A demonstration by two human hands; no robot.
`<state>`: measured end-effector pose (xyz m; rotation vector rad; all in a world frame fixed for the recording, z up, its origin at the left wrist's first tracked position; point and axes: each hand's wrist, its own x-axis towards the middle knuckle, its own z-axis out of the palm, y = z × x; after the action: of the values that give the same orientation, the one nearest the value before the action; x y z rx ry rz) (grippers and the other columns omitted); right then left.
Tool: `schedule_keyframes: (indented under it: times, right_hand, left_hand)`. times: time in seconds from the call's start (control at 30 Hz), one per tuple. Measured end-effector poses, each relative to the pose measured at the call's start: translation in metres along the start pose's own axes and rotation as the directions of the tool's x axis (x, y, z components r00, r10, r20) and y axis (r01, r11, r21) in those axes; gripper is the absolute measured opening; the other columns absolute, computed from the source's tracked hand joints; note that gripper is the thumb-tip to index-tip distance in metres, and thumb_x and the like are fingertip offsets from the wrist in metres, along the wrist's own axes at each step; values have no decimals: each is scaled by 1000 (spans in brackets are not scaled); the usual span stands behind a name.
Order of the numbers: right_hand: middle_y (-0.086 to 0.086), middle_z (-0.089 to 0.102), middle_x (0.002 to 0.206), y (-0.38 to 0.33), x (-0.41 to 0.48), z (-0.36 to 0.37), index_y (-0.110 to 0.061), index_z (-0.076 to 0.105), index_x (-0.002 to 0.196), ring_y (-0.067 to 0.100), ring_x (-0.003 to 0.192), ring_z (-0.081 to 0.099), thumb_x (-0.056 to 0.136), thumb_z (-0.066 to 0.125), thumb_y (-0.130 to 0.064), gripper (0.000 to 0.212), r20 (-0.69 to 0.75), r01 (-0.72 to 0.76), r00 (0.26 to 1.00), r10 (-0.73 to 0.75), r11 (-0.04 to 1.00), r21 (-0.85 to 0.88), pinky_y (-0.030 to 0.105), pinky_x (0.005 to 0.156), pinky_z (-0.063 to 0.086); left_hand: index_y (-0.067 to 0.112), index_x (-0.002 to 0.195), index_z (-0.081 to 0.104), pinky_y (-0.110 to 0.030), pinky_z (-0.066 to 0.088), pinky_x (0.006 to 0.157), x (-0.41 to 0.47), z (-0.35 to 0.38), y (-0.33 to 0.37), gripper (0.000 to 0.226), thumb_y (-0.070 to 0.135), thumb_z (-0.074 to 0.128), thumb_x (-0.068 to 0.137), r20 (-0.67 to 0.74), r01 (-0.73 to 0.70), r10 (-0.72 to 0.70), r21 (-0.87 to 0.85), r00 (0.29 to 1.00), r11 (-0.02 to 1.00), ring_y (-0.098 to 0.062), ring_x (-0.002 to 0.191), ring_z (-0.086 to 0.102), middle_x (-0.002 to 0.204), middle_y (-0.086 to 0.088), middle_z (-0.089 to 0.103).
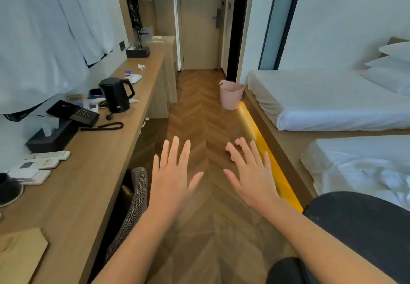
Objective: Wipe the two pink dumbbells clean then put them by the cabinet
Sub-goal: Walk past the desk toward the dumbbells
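Near field:
- Left hand [172, 173] and right hand [250, 173]: both are hovering palm-down over the herringbone floor [195, 110], fingers spread wide, holding nothing.
- Woven chair [135, 195]: sitting tucked under the bench [93, 173], just left of the left arm.

Task item:
- Pink dumbbells [237, 141]: only pink lumps are showing past the right fingertips. They are apparently lying on the floor ahead and slightly right, near the bed base's glowing strip [261, 141]. The right hand is nearer and is covering most of them, so their long axis cannot be told. Nothing is standing between that hand and them.

Middle field, on the bench:
- Remote controls [47, 155], tissue box [51, 137], telephone [73, 113] and kettle [116, 95] are lining the left side. The tissues are probably serving as the wipe, and the left hand is nearer to them.
- White cloths [135, 78]: lying further along.

Far field:
- Pink bin [230, 95]: standing at the bed [332, 97] corner, well beyond the dumbbells.
- Door [199, 28]: closing off the corridor.
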<state>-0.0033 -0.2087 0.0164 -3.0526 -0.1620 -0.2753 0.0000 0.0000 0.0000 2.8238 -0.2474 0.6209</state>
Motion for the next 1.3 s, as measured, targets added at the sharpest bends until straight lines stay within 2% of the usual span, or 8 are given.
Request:
schedule_keyframes:
  times: [0.13, 0.33, 0.53, 0.87, 1.07, 1.17, 1.23, 1.3]
  right_hand:
    - [-3, -5, 168, 6, 14, 18, -41, 0, 157, 27, 155, -4, 98, 27, -64, 69, -3, -5, 1000, 5, 1000, 13, 55, 123, 7]
    - [-1, -7, 168, 21, 57, 47, -42, -6, 156, 27, 154, -5, 97, 26, -66, 72, -3, 2, 1000, -2, 1000, 22, 56, 123, 8]
    - [-1, -10, 168, 54, 133, 87, -43, -14, 153, 29, 153, -10, 91, 23, -75, 79, 57, 0, 998, 0, 1000, -3, 60, 120, 2]
    - [1, 0, 168, 101, 286, 129, -41, -2, 156, 33, 153, -9, 90, 16, -78, 77, 122, 120, 986, -114, 992, -38, 57, 112, -10]
    - [1, -5, 168, 111, 362, 158, -42, -10, 154, 28, 142, -25, 90, 10, -77, 76, 155, 111, 982, -103, 993, -43, 55, 110, -14]
    - [2, 0, 168, 110, 398, 173, -42, -4, 155, 32, 150, -12, 89, 8, -77, 76, 168, 102, 981, -92, 994, -50, 57, 114, -9]
    - [4, 14, 167, 107, 426, 182, -40, 10, 156, 37, 152, 9, 88, 11, -75, 77, 152, 108, 984, -97, 992, -68, 60, 117, 5]
    - [6, 20, 165, 103, 464, 196, -37, 17, 156, 39, 151, 17, 91, 21, -75, 76, 162, 121, 981, -104, 988, -101, 62, 116, 13]
  left_hand:
    - [27, 158, 7, -43, 0, 115, 13, 15, -7, 88, 65, 49, 91, 64, -21, 20, 16, 998, 1000, -22, 151, -10, 167, -5, 4]
    - [28, 157, -8, -49, 4, 119, 46, 47, -18, 102, 74, 48, 85, 152, 1, -13, 83, 988, 997, -28, 152, -12, 167, -6, -6]
    - [27, 157, -10, -53, 5, 120, 114, 94, -26, 105, 78, 44, 83, 202, 41, -64, 118, 977, 992, -31, 152, -11, 167, -8, -7]
    - [28, 156, -12, -51, 1, 118, 243, 160, -34, 106, 85, 11, 70, 255, 173, -202, 131, 946, 976, -29, 151, -12, 167, -6, -8]
    - [28, 156, -13, -50, -1, 119, 300, 197, -51, 108, 86, 5, 67, 298, 200, -227, 118, 927, 973, -28, 151, -14, 167, -5, -10]
    - [28, 155, -15, -49, -2, 118, 334, 219, -69, 106, 86, 6, 69, 314, 187, -218, 127, 924, 974, -28, 151, -14, 167, -5, -11]
    - [28, 156, -13, -50, 0, 119, 361, 236, -84, 106, 86, 6, 70, 309, 183, -211, 119, 927, 976, -28, 152, -12, 167, -5, -9]
    - [28, 156, -12, -51, 2, 120, 394, 257, -103, 106, 85, 6, 70, 325, 184, -210, 109, 922, 977, -29, 152, -11, 167, -6, -9]
